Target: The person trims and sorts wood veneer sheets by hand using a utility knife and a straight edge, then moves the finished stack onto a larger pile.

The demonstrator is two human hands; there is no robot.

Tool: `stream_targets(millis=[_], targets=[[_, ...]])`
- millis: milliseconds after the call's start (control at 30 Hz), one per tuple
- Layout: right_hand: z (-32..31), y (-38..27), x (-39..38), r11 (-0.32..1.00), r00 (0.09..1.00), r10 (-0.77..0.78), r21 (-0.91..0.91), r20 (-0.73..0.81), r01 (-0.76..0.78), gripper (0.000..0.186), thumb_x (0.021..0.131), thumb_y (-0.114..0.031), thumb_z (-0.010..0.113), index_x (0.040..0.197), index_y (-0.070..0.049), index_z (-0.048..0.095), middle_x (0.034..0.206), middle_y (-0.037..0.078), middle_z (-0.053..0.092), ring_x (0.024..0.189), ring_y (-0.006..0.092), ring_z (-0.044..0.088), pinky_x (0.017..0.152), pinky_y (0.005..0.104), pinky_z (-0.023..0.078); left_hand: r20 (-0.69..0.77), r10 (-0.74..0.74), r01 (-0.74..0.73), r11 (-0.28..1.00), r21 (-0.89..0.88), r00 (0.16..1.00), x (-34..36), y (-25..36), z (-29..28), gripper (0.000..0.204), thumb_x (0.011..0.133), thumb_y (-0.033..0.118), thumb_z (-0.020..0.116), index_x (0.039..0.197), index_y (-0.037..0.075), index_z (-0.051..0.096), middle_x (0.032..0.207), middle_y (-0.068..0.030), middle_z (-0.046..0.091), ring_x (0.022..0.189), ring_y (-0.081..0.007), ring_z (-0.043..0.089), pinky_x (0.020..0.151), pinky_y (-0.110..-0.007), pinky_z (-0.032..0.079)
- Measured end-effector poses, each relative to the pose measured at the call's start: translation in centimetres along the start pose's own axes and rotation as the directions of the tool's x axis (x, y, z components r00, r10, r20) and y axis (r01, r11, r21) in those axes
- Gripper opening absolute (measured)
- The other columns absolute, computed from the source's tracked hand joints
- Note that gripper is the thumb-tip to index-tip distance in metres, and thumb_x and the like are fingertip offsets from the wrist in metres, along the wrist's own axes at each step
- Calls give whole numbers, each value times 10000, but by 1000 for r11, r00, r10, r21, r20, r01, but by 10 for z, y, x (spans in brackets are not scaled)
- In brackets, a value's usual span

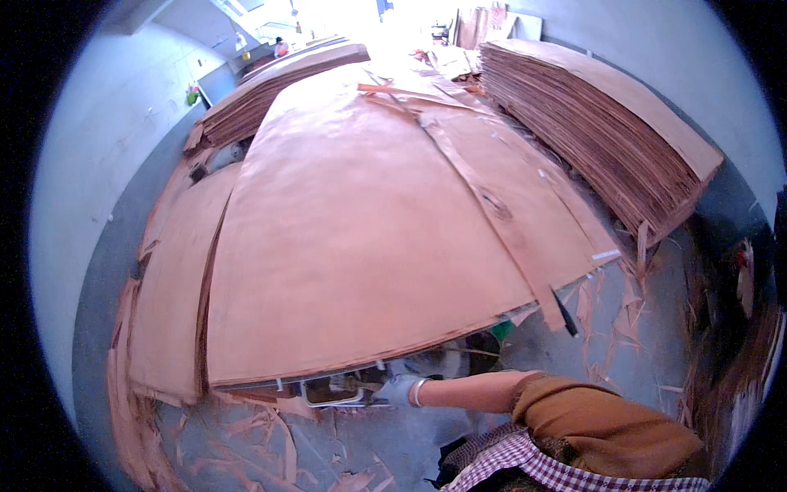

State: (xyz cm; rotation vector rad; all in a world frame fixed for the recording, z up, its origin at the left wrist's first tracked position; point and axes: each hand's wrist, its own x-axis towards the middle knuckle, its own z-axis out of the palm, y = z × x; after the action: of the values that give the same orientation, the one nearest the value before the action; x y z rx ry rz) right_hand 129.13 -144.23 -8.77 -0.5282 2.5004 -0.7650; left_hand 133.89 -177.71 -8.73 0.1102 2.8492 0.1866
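Observation:
A broad, smooth sheet of tan wood veneer (352, 213) tops a low stack in front of me. My right hand (399, 389), in a pale grey glove, reaches left beneath the stack's near edge. Just beside its fingertips is a pale metal loop like a handle (332, 403); whether the fingers grip it is too dark and small to make out. A long narrow veneer strip (488, 197) lies lengthwise on the right part of the sheet, its near end hanging over the edge by a dark, flat-ended piece (566, 316). My left hand is out of view.
Tall veneer stacks stand at the far right (598, 123) and far left (279, 86). A lower veneer pile (176, 279) adjoins the left side. Torn veneer scraps (287, 447) litter the grey floor (393, 447). A person (281, 47) is in the distance.

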Motion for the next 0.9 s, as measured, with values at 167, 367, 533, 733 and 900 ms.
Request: stream_targets(millis=[167, 367, 533, 733, 900], targets=[[12, 27, -152, 790, 982, -94, 612, 162, -26, 213, 841, -161, 508, 1021, -61, 560, 908, 126, 590, 873, 256, 550, 752, 366, 435, 318, 380, -329, 922, -203, 869, -77, 132, 51, 238, 813, 159, 593, 1017, 35, 595, 971, -138, 614, 868, -279, 579, 785, -355, 454], [30, 110, -368, 364, 993, -111, 928, -47, 84, 332, 892, -140, 509, 1202, -24, 484, 1143, 122, 555, 1022, 174, 516, 897, 327, 405, 60, 905, -669, 354, -653, 421, -167, 399, 57, 307, 806, 79, 597, 1112, 49, 597, 1002, -137, 632, 889, -278, 603, 785, -351, 465], [-19, 160, -541, 405, 948, 153, 893, -277, 196, 351, 903, -136, 528, 1225, -6, 479, 1132, 83, 573, 1007, 127, 515, 879, 286, 430, 143, 959, -550, 258, -794, 244, -201, 560, 13, 204, 818, 128, 622, 983, 8, 612, 835, -139, 622, 721, -254, 587, 685, -333, 467], [-39, 203, -622, 403, 884, 294, 885, -364, 231, 301, 860, -112, 601, 1143, -23, 550, 1021, 9, 599, 934, 97, 508, 829, 258, 424, 88, 996, -670, 80, -738, 22, -190, 664, 30, 159, 791, 150, 629, 874, 16, 607, 825, -162, 606, 772, -324, 597, 662, -367, 466], [-72, 260, -636, 280, 907, 358, 953, -219, 120, 233, 841, -130, 632, 1042, -16, 604, 937, -16, 597, 863, 65, 491, 783, 234, 415, 106, 991, -724, 135, -677, 85, -151, 729, 25, 158, 743, 156, 674, 819, 28, 623, 755, -146, 608, 686, -314, 596, 612, -354, 475]])
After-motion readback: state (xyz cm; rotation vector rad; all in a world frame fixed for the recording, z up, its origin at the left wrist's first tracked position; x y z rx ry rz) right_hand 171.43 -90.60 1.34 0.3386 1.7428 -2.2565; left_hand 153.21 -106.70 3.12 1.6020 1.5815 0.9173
